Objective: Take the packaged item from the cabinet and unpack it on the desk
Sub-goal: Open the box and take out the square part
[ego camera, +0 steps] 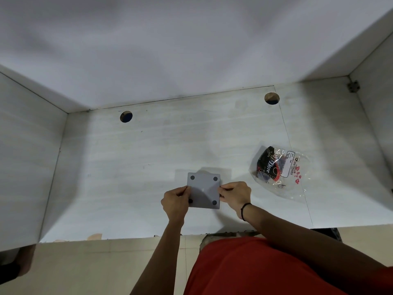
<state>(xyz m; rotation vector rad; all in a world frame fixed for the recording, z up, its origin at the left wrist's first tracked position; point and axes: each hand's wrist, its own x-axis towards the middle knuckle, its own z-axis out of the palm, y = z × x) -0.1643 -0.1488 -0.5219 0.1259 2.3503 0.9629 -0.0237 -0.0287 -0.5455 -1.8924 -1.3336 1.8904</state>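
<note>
A flat grey square item with a dark round pad at each corner is held just above the white desk, near its front edge. My left hand pinches its left edge and my right hand pinches its right edge. A clear plastic bag with printed labels and a black "Dove" pack inside lies on the desk to the right, apart from both hands.
Two round cable holes sit near the desk's back edge. White side panels wall in the desk on the left and right. A metal bracket is fixed in the far right corner. Tiled floor lies below the front edge.
</note>
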